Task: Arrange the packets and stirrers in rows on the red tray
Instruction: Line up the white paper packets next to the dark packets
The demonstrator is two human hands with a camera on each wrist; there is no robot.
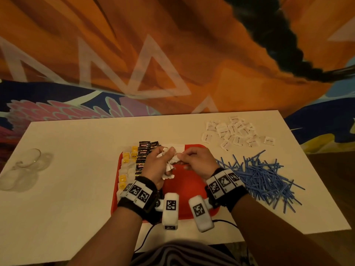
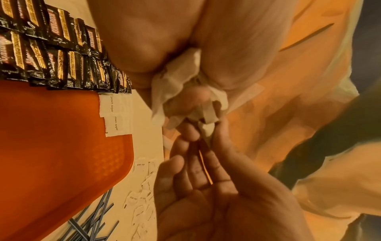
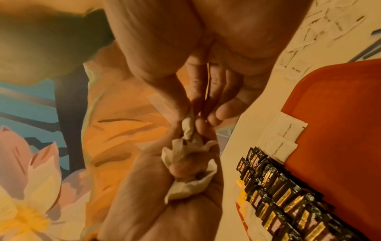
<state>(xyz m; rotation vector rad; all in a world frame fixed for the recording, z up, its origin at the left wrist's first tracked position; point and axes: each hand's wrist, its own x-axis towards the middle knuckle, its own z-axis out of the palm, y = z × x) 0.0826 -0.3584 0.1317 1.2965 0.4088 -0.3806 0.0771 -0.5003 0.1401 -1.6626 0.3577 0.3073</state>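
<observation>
We find the red tray at the middle of the table, near its front edge. Along the tray's left edge lie yellow and white tea packets in rows, and just beside them, toward the centre, two overlapping rows of black packets. At the tray's far edge, right of the black rows, two white sugar packets marked "brown sugar" lie flat, touching each other. Both hands are above the tray's far half. The left hand grips a bunch of white sugar packets, its fingers curled round them, with packet edges fanning out below the palm. The right hand pinches one packet at the end of that bunch between thumb and fingertips; its remaining fingers are loosely extended. We cannot tell whether that packet is free of the bunch. The loose sugar pile lies at the table's far right corner. The blue stirrers lie in a tangled heap on the table just right of the tray, none on it. Clear glassware sits near the table's left edge. Both wrists carry black bands with printed markers.
</observation>
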